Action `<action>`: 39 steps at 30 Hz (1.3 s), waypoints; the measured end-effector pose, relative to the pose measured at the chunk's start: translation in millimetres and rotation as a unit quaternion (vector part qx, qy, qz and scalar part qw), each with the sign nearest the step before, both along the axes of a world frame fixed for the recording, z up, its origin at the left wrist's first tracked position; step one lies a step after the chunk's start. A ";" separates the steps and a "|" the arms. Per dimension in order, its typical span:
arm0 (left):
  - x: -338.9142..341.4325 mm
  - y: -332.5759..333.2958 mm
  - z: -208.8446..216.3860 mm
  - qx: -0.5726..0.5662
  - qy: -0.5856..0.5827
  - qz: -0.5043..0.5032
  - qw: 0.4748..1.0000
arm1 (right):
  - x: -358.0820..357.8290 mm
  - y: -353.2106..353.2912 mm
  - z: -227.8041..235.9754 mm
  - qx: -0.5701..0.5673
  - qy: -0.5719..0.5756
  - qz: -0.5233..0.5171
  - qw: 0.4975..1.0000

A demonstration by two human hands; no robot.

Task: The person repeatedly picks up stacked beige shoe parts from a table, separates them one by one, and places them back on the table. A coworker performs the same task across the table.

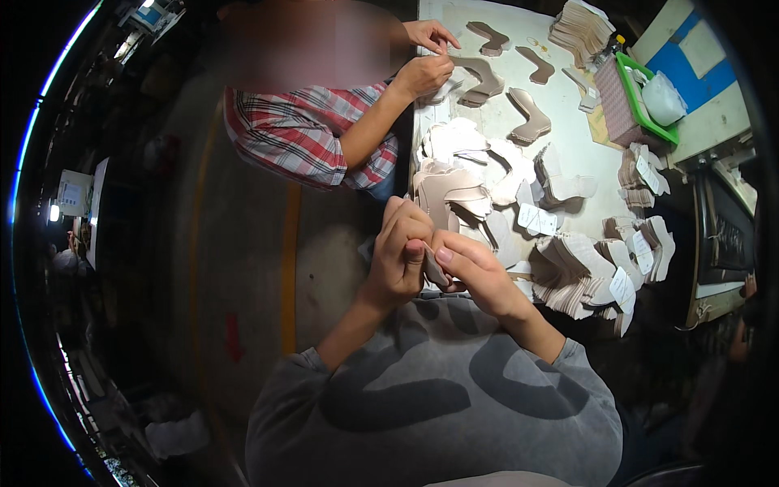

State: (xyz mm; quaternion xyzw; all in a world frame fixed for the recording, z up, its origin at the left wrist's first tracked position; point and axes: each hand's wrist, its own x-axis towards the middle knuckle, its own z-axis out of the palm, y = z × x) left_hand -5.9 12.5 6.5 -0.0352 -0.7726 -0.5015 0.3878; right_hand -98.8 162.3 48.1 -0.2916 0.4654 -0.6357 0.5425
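My left hand [399, 247] and my right hand [477, 274] meet just in front of my chest, at the near edge of the table. Between them is a thin grey-beige cut piece [436, 268], seen partly edge-on and mostly covered by fingers. My right thumb and fingers pinch it from the right. The left fingers are curled in, with the thumb against its left side. Just beyond my hands lies a loose pile of curved beige cut pieces [445, 188], layered over each other.
A person in a plaid shirt [296, 138] works at the table's left side, both hands [426, 75] over pieces. Bundled stacks [572, 272] with white tags stand at right. A green-rimmed basket [667, 132] holds a plastic bag. Curved stacks [529, 116] lie farther back on the white table [560, 105].
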 end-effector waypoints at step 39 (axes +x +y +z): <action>-1.6 -0.1 3.2 0.023 0.043 -0.112 0.992 | -4.5 7.0 -0.1 -0.097 0.105 0.036 0.989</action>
